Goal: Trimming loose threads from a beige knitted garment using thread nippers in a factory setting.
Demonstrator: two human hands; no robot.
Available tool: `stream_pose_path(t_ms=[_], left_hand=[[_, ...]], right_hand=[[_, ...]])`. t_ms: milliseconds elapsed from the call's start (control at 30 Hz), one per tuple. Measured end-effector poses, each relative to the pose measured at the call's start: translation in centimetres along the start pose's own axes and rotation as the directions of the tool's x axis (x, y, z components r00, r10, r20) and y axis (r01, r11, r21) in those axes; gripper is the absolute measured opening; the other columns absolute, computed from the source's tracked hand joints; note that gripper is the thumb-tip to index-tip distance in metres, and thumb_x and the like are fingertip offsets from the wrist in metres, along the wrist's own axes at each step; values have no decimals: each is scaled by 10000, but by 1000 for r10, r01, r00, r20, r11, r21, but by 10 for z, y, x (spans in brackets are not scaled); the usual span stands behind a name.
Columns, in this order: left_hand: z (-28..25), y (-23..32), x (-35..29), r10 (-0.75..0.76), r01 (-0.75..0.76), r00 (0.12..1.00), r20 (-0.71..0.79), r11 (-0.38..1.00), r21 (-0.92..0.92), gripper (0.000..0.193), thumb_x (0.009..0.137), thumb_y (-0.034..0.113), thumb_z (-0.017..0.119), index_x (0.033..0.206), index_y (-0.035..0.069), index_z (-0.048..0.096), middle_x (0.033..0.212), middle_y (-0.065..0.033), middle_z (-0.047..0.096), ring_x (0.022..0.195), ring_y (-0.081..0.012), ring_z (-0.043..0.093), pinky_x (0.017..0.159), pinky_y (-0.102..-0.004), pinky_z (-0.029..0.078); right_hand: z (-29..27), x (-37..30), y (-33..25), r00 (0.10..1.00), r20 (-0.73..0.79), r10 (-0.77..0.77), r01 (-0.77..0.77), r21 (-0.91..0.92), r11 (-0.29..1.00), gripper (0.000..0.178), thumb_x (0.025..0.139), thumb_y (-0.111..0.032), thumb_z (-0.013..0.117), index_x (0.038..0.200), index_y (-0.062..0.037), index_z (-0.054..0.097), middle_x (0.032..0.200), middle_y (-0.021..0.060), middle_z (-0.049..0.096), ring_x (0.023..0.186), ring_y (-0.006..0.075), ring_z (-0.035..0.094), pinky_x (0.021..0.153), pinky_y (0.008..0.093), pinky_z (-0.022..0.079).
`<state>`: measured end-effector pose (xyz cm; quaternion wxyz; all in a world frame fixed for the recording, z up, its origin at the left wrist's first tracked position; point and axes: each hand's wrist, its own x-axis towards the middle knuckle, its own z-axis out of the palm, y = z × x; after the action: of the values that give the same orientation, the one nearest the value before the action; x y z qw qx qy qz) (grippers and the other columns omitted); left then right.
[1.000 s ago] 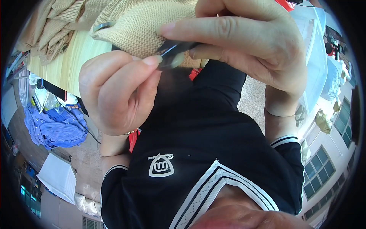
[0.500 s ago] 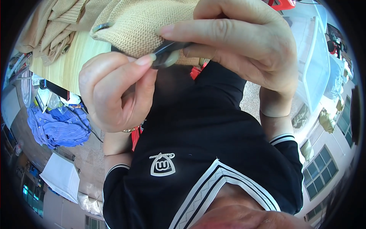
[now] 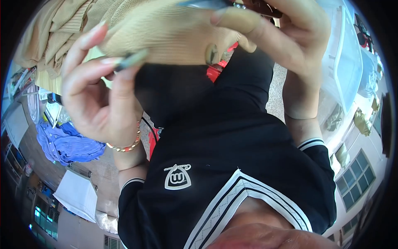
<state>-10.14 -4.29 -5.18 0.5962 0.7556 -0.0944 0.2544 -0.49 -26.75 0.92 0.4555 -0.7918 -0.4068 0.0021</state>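
My left hand (image 3: 99,99) is raised close to the camera at the left. Its thumb and fingertips pinch a slim grey-green piece (image 3: 132,60), too blurred to identify, and a beaded bracelet (image 3: 124,146) circles that wrist. My right hand (image 3: 286,45) is at the upper right, fingers curled over a beige knitted cloth (image 3: 166,33) that stretches between both hands. A dark small item (image 3: 259,6) shows at the top edge by the right fingers. Below the hands is my black shirt (image 3: 232,137) with white trim.
More beige knitted garments (image 3: 54,37) lie at the upper left. A blue cloth (image 3: 66,143) and a white sheet (image 3: 76,195) lie lower left. A clear plastic bin (image 3: 348,62) stands at the right, and a red object (image 3: 215,70) shows behind the cloth.
Both hands pinched the slim piece together before. Now only the left hand has it and has moved left, while the right hand has risen and the cloth fills more of the top.
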Motion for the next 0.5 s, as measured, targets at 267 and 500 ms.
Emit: stream_pose_path(t_ms=[267,500], left_hand=[[-71,-4,13,-190,150,979,-77,919,-365,155,937,-29,511,1086,-18,550,1101,-208,641,989,-225,641,884,-339,516],[-83,-40,3,-453,387,884,-114,848,-363,207,887,-32,598,1085,15,560,1019,-132,655,858,-180,637,777,-317,534]], right_hand=[[15,-13,17,988,-149,31,-4,176,984,404,694,-47,785,1078,31,688,804,71,642,692,135,529,609,262,390],[10,-17,-2,942,103,320,-336,248,909,408,687,-48,799,1078,7,696,794,66,621,695,142,563,617,252,418]])
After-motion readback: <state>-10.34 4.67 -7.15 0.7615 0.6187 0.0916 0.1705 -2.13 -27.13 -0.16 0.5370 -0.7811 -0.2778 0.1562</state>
